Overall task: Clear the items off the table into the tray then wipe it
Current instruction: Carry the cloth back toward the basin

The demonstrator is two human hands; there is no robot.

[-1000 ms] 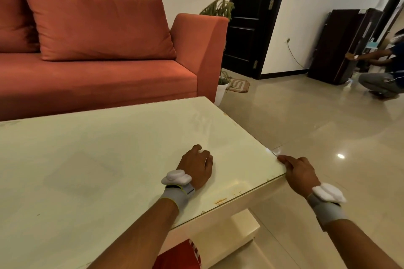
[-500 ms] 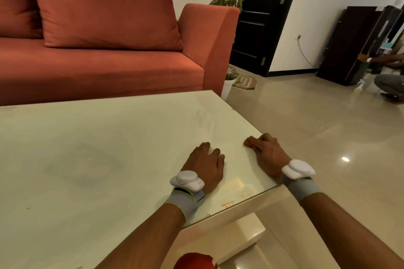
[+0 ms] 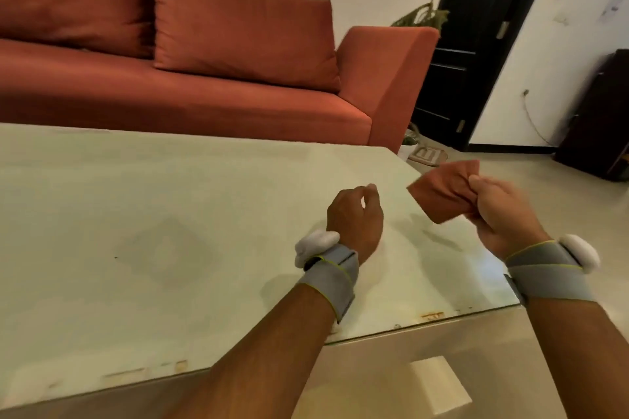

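**Holding the cloth over the table's near right corner, ready to wipe**

Gripping a folded reddish cloth, the right hand hangs above the near right corner of the table, fingers bunched tight around the cloth's right end. The cloth sticks out to the left and slightly forward of that hand, clear of the glass, with its shadow on the top just beneath. Its long axis runs roughly left to right, across the corner.

The left hand sits just left of the cloth, apart from it. It is loosely curled, thumb and forefinger close together; whether it pinches anything small I cannot tell. It looks raised a little off the glass or only lightly on it, and the blur leaves that unsettled.

No items show on the visible part of the table, and no tray is in view, so clearing looks done and wiping seems to be the step in hand.

The relation that matters: nearly all the tabletop spreads left and forward of both hands, toward the sofa. The right hand has the cloth, yet it is at the far right end of the surface to be cleaned. A wipe would likely need the cloth lowered flat, then swept leftward across the body. The left hand is nearer the middle of the table, so it stands in that path and could move aside or brace at the edge. Faint specks and smears lie out to the left, well apart from the cloth.
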